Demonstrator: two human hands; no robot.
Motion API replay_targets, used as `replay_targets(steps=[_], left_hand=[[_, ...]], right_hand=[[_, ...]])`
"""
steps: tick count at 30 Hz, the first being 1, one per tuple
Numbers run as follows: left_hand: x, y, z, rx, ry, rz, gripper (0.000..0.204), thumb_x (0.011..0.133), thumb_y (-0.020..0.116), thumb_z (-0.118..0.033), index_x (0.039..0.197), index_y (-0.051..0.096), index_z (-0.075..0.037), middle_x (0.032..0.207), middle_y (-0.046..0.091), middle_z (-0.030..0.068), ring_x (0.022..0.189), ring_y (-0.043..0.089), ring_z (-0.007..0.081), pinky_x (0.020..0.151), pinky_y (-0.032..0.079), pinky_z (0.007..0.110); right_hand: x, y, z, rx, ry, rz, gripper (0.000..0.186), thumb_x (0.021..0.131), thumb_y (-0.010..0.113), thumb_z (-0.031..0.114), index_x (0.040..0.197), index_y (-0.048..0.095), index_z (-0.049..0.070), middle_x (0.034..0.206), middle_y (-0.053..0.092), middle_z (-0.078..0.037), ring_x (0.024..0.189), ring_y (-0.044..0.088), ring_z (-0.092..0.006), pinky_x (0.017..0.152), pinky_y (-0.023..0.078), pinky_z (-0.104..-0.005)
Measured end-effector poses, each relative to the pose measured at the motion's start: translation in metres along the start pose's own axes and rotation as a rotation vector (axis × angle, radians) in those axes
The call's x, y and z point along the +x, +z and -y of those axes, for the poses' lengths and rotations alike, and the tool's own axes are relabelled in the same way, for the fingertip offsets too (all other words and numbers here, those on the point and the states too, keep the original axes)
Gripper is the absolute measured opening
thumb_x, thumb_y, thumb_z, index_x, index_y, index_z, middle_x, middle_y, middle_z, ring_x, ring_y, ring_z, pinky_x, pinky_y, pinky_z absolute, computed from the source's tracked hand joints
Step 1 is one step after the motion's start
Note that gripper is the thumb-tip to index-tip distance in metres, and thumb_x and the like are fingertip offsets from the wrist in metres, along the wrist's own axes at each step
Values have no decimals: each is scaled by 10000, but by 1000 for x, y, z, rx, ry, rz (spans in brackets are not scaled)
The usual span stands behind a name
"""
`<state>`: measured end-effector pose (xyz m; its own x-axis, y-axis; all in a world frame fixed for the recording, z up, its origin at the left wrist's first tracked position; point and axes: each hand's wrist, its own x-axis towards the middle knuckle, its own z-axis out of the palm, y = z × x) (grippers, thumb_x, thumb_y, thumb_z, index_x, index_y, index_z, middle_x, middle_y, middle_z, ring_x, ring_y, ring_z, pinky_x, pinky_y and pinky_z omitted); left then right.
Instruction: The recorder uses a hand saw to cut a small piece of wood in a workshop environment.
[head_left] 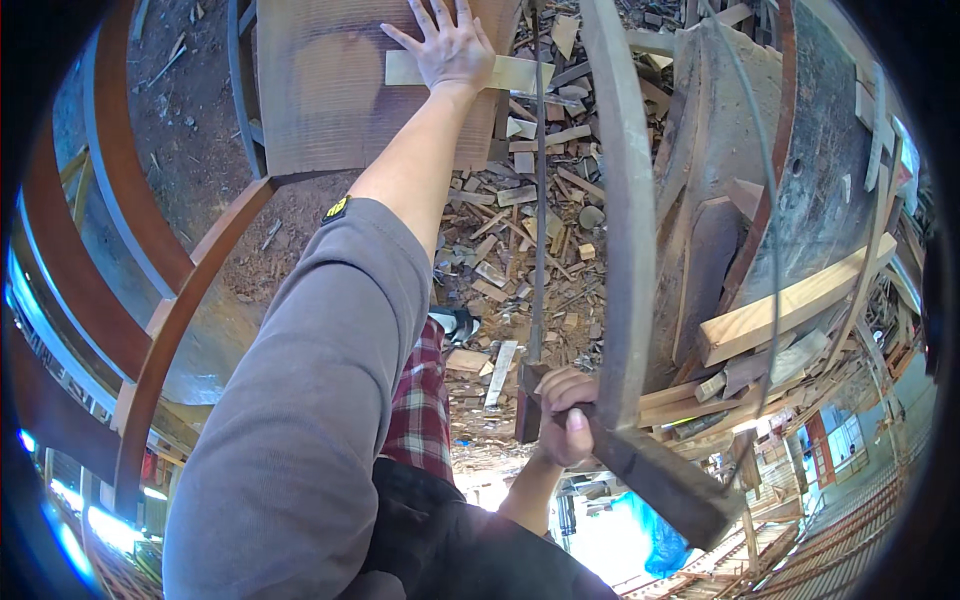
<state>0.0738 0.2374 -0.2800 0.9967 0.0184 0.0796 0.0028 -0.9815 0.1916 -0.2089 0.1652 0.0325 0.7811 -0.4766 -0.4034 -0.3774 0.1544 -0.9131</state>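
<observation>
My left hand (452,55) lies with fingers spread on a pale wooden strip (405,68), which rests crosswise on a large reddish-brown board (315,110). My right hand (566,418), lower right of centre, grips the handle end of a wooden bow saw (622,200). Its long frame runs up past the board's right side. The narrow blade (540,230) stretches upward and crosses near the strip's right end; whether it touches the wood is hard to tell.
Offcuts and chips (500,250) litter the ground. Curved reddish-brown timber rails (140,180) stand at left. Loose planks (790,300) and weathered slabs (720,120) are piled at right. A blue plastic sheet (655,525) shows at the lower edge, near my body.
</observation>
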Motion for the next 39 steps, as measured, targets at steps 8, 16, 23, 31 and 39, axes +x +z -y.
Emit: replay_targets(steps=[8, 16, 23, 31, 39], left_hand=[[4, -1, 3, 8, -7, 12, 617, 928, 466, -317, 1485, 334, -85, 1574, 196, 204, 1468, 93, 400, 1089, 65, 717], [1, 1, -1, -25, 8, -2, 586, 935, 447, -290, 1477, 352, -91, 1573, 212, 188, 1466, 123, 396, 1078, 50, 731], [2, 3, 5, -6, -9, -14, 591, 935, 447, -293, 1481, 343, -93, 1576, 206, 180, 1467, 121, 394, 1078, 51, 733], [2, 0, 3, 4, 28, 13, 618, 945, 434, -323, 1488, 308, -54, 1573, 179, 216, 1461, 85, 430, 1089, 41, 718], [-3, 14, 2, -47, 43, 1, 603, 958, 402, -334, 1499, 300, -86, 1581, 165, 204, 1466, 62, 426, 1079, 11, 729]], right_hand=[[104, 36, -78, -56, -22, -119, 156, 851, 543, 171, 756, 476, 67, 647, 470, -3, 565, 443, -121, 572, 409, -298], [122, 35, -60, 108, 33, -79, 112, 806, 491, 146, 762, 469, 46, 604, 436, -48, 545, 426, -171, 601, 429, -338], [8, -6, -22, -15, -110, 63, 186, 814, 553, 205, 753, 474, 48, 654, 456, -77, 619, 447, -204, 615, 407, -347], [16, 5, -24, 1, -65, 8, 236, 779, 564, 247, 728, 468, 37, 641, 441, -95, 586, 426, -204, 559, 372, -339], [134, 50, -84, -64, 35, -180, 67, 812, 531, 47, 776, 487, 13, 627, 496, -40, 539, 475, -132, 540, 416, -273]])
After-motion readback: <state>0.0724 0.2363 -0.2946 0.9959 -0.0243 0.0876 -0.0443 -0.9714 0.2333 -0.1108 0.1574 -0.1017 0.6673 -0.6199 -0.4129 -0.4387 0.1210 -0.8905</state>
